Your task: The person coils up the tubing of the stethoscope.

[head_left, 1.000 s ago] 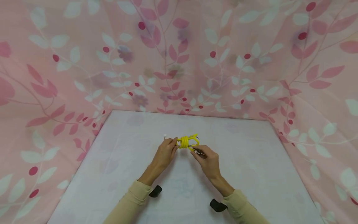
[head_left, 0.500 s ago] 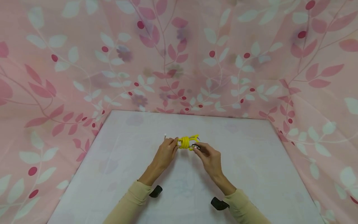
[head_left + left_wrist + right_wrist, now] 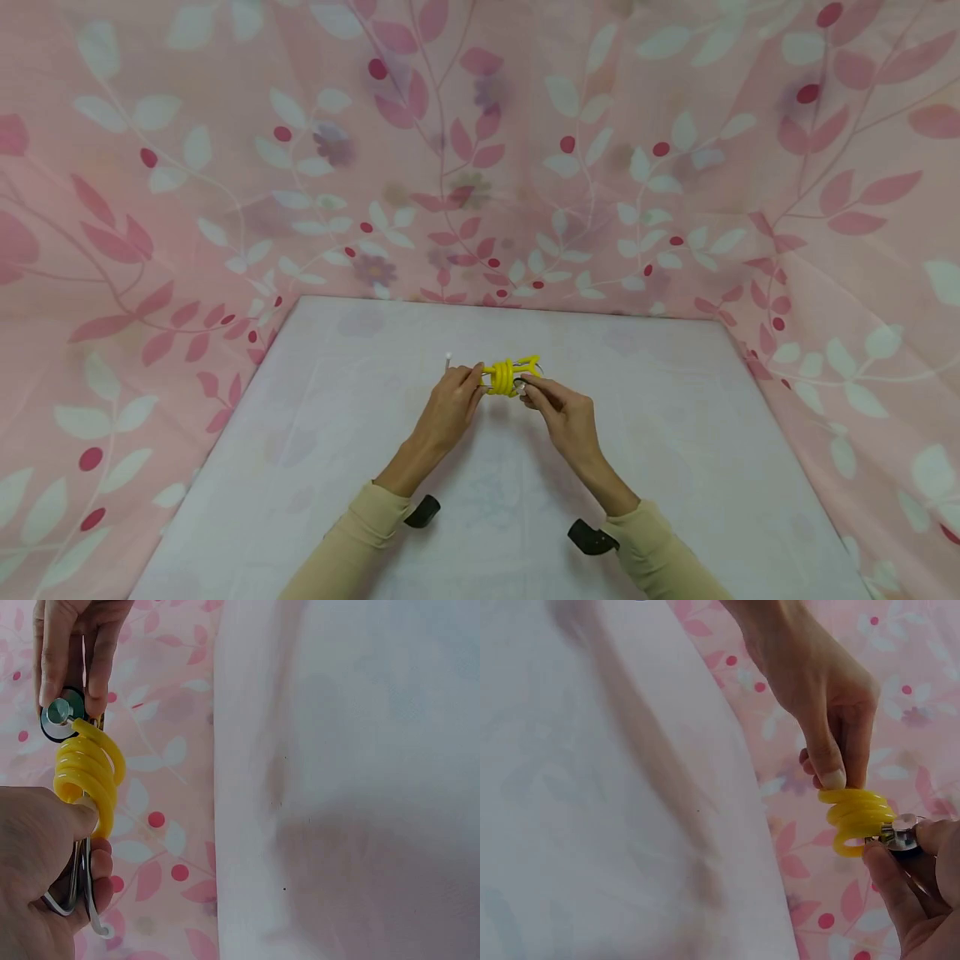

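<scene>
A stethoscope [image 3: 502,377] with yellow tubing is held up over the table, its tube wound in several coils around its own length. My left hand [image 3: 448,406] grips the metal ear tubes [image 3: 76,881] at the left end of the coils, and a white eartip [image 3: 448,356] pokes out above that hand. On the other side, my right hand [image 3: 565,414] pinches the round metal chest piece [image 3: 60,712] by its rim, right at the end of the coils. The yellow coils [image 3: 859,814] lie between the two hands. Part of the ear tubes is hidden by the left fingers.
A white-covered table [image 3: 480,517] lies below the hands. Pink leaf-patterned cloth [image 3: 480,167] hangs behind it and along both sides. Black wrist devices [image 3: 592,537] show under both sleeves.
My right hand has brought the chest piece up and left against the coils, and the loose loop there has been drawn in. Both hands have risen slightly, the left shifting right.
</scene>
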The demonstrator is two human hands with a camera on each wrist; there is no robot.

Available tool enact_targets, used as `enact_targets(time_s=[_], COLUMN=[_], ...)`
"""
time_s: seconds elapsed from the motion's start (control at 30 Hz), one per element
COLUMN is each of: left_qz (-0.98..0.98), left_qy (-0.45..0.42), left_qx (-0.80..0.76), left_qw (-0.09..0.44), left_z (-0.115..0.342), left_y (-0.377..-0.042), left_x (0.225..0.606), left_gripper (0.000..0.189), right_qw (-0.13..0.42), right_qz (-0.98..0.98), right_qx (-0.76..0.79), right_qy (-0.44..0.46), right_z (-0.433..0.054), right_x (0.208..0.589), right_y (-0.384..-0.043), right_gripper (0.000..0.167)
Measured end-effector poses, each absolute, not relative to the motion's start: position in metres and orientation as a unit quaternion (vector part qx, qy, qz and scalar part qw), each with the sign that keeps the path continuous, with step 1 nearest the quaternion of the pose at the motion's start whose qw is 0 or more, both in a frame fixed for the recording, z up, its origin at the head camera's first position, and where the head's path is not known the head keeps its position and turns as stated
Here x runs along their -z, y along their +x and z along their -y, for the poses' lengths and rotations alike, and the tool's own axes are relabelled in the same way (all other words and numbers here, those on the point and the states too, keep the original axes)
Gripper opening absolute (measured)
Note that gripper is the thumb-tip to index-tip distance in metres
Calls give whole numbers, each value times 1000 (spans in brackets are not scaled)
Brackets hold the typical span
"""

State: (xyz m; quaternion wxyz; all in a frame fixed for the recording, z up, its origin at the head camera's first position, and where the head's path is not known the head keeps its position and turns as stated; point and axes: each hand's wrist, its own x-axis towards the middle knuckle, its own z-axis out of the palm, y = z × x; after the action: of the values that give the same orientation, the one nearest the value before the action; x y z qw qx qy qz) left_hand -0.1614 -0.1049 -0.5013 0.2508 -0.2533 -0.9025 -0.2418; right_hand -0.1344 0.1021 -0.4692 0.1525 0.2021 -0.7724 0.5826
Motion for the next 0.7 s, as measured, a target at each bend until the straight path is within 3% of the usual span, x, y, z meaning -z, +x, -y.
enact_targets(time_s=[0.2, 0.33, 0.47, 0.7], left_qz=[903, 903, 901, 905], left_qy=[-257, -260, -271, -292], left_qx=[239, 230, 221, 197], left_qw=[247, 252, 256, 237], left_z=[104, 106, 108, 108], left_y=[-162, -163, -164, -162], left_x=[501, 500, 500, 501], left_gripper=[41, 41, 41, 41], right_qw=[160, 143, 73, -101], right_qz=[811, 828, 855, 877], right_qx=[-545, -529, -500, -424], right_qy=[141, 116, 118, 202], right_z=[-110, -115, -122, -138], right_x=[476, 472, 465, 448], right_y=[-143, -146, -154, -169], right_gripper=[17, 28, 42, 41])
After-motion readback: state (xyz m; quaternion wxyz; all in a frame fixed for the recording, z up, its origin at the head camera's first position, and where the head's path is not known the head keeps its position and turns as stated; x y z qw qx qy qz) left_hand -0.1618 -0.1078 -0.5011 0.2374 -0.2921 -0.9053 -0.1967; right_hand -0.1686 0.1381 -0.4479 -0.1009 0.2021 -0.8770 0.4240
